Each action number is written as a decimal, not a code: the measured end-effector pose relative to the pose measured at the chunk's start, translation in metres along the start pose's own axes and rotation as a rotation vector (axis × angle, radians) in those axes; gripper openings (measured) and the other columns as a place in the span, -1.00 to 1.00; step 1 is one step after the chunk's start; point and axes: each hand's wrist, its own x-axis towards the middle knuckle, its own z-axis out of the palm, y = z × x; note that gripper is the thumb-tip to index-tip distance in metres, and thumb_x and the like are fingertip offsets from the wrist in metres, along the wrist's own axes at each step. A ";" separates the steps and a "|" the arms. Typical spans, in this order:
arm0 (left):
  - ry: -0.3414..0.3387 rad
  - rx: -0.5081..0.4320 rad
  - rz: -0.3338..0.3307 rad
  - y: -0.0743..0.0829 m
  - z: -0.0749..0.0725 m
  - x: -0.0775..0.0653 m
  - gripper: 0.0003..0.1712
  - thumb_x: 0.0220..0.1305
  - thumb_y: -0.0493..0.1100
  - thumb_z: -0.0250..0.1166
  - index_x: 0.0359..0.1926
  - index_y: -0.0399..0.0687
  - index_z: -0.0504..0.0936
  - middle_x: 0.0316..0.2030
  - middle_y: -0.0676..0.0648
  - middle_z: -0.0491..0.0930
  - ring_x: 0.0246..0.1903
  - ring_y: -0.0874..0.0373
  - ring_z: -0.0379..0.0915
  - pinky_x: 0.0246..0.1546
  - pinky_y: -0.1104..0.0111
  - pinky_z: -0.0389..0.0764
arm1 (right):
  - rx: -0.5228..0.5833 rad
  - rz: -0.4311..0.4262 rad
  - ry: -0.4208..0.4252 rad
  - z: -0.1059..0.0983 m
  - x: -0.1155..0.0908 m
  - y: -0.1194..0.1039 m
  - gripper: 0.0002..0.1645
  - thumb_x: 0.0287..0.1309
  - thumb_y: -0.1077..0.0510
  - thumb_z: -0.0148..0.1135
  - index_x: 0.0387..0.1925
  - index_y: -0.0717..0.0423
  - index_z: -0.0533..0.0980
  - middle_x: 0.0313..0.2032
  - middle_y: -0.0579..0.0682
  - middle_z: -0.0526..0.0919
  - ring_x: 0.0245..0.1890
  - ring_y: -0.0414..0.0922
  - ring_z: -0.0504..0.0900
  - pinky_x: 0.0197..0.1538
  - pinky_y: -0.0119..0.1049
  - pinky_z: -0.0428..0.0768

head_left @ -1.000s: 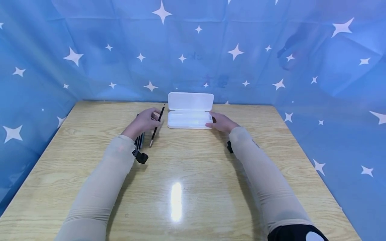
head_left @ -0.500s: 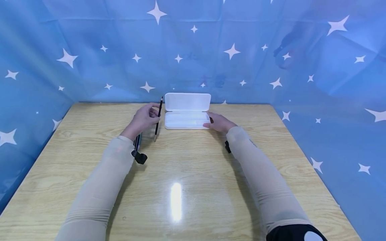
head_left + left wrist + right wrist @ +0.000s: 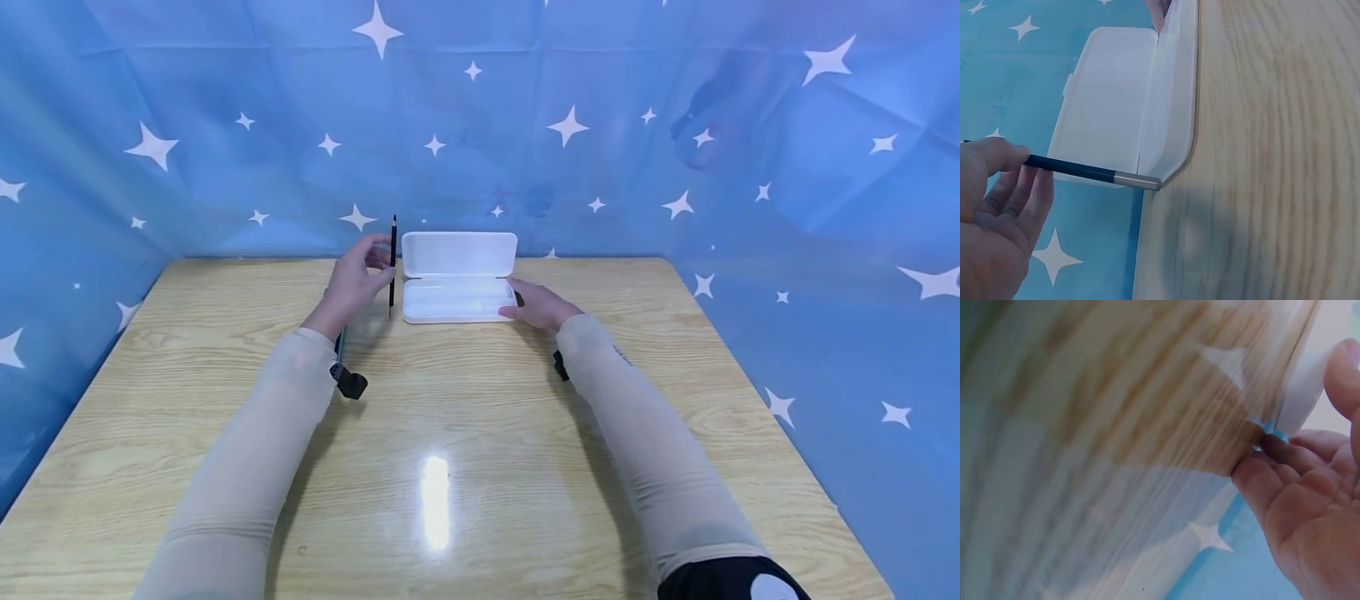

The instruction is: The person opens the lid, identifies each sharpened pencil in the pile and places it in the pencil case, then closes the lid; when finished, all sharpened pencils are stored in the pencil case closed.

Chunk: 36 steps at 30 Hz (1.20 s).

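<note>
A white pencil case (image 3: 453,302) lies with its lid (image 3: 459,254) raised at the back of the table. Just left of it, my left hand (image 3: 352,279) pinches a dark pencil (image 3: 392,293) between thumb and fingers, pointed end up. The left wrist view shows the pencil's silver end (image 3: 1138,181) overlapping the near corner of the case. My right hand (image 3: 542,307) grips the case's right end, thumb at the front and fingers toward the back. In the right wrist view, the thumb (image 3: 1341,378) lies by the white wall.
Beneath my left wrist, more slim pencils (image 3: 341,343) lie on the wooden table (image 3: 525,467), mostly covered by the arm. A blue curtain (image 3: 480,125) with white stars hangs right behind the table's back edge.
My left hand has lifted the pencil up and away, turning it from slanted to nearly upright beside the case. The right hand stays at the case's right end.
</note>
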 end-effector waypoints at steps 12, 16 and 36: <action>0.086 -0.022 0.126 0.007 0.015 0.025 -0.45 0.37 -0.38 0.28 0.36 -0.20 0.44 -0.05 -0.25 0.58 -0.02 -0.10 0.55 0.03 0.11 0.59 | -0.002 0.014 0.010 0.000 0.001 0.001 -0.02 0.49 -0.20 0.06 0.64 -0.09 -0.24 0.62 0.01 -0.15 0.59 0.03 -0.13 0.56 0.02 -0.02; 0.072 0.003 0.134 0.007 0.024 0.034 -0.47 0.37 -0.38 0.29 0.33 -0.17 0.48 -0.05 -0.25 0.60 -0.02 -0.09 0.57 0.06 0.11 0.60 | -0.002 0.021 0.013 0.001 0.001 0.001 -0.01 0.49 -0.21 0.06 0.64 -0.10 -0.24 0.62 0.01 -0.15 0.59 0.03 -0.13 0.56 0.01 -0.02; -0.188 0.276 0.179 0.003 0.055 0.043 -0.50 0.42 -0.36 0.24 0.35 -0.16 0.52 0.09 -0.19 0.60 0.03 -0.02 0.56 0.08 0.14 0.60 | 0.038 0.013 0.020 0.001 0.002 0.002 0.00 0.47 -0.17 0.11 0.64 -0.05 -0.21 0.61 0.03 -0.13 0.59 0.03 -0.14 0.56 0.00 -0.03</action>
